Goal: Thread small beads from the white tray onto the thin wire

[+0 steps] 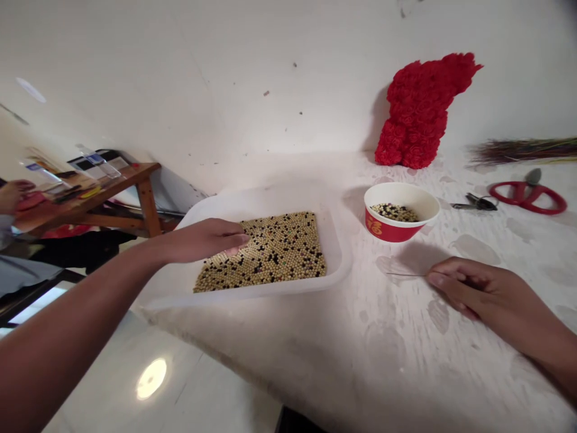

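Note:
A shallow translucent plastic tray (336,240) holds a layer of small cream beads (279,252) with black ones and a few coloured ones among them. My left hand (207,239) reaches over the tray's left side, its bent fingers and thumb close together at the beads; whatever is between them is hidden. Between thumb and forefinger my right hand (469,285) pinches a thin needle-like wire (406,275), which points left above the table. Just beyond it stands a red and white paper bowl (394,233) with similar beads inside.
Against the wall stands a red rose-covered figure (415,114). Red-handled scissors (527,195), a small black tool (478,203) and a bundle of thin stems (527,150) lie at the right. Another person's hand (15,193) is by a wooden table (146,201) at far left.

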{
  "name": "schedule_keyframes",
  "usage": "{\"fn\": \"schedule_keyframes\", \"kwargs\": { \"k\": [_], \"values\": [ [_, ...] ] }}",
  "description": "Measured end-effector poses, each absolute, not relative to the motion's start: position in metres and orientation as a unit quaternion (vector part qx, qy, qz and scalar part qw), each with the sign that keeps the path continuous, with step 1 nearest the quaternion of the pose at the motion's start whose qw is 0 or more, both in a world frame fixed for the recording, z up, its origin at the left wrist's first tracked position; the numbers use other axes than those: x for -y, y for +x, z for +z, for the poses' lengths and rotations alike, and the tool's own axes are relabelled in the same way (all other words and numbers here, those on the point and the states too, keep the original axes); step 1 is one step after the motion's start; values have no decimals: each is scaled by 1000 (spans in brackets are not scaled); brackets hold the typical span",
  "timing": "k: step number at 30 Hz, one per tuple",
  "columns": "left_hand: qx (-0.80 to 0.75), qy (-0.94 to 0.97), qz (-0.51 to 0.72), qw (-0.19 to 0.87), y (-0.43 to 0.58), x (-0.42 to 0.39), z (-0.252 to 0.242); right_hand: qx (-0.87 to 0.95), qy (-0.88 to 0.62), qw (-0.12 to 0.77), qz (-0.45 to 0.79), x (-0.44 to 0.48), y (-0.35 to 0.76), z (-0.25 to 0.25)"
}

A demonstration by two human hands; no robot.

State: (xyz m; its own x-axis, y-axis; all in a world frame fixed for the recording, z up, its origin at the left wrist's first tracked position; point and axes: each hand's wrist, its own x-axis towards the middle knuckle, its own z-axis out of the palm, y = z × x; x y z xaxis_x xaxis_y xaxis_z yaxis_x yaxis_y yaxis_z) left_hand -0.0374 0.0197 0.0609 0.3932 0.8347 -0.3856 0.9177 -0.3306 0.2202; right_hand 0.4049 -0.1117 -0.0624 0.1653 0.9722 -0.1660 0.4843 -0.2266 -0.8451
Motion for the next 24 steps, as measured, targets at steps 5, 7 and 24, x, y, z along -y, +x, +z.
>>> {"fn": "schedule_keyframes", "kwargs": {
  "k": [5, 7, 24],
  "values": [
    [-522, 762, -193, 330, -38, -61, 37, 547, -691, 294, 370, 108, 419, -76],
    [-524, 751, -217, 338, -35, -66, 32, 551, -693, 283, 368, 108, 421, -78],
    [-487, 771, -207, 355, -10, -70, 39, 559, -700, 274, 349, 106, 427, -85]
  ]
}}
